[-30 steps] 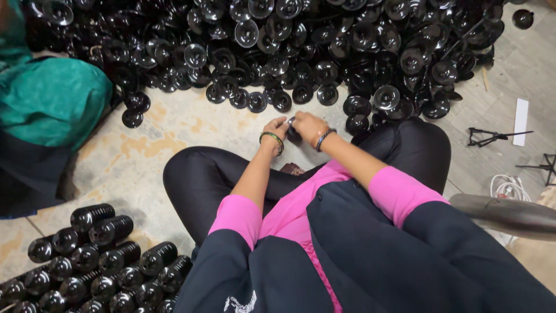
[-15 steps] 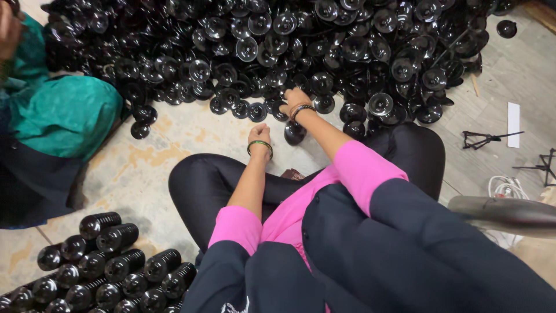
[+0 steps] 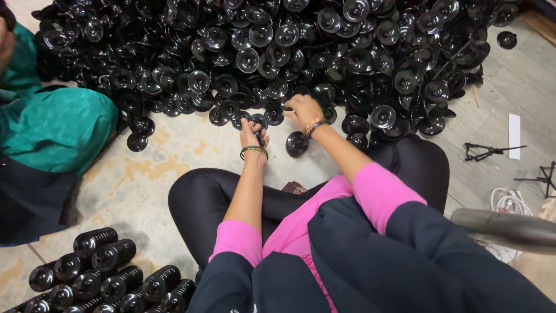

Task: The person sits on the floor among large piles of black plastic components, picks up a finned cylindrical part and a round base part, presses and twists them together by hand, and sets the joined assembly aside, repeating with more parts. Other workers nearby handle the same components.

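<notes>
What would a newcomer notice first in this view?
A huge pile of glossy black discs spreads across the floor at the top, with the right hand reaching into its near edge and the left hand gripping one small black piece beside it. At bottom left lie neat rows of stacked black discs.

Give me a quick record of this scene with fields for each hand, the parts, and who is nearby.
left hand: gripping a small black disc part
right hand: reaching into the edge of the pile
pile of black disc parts: heaped on the floor ahead
stacked black parts: rows at lower left
nearby person: in teal, seated at left
</notes>
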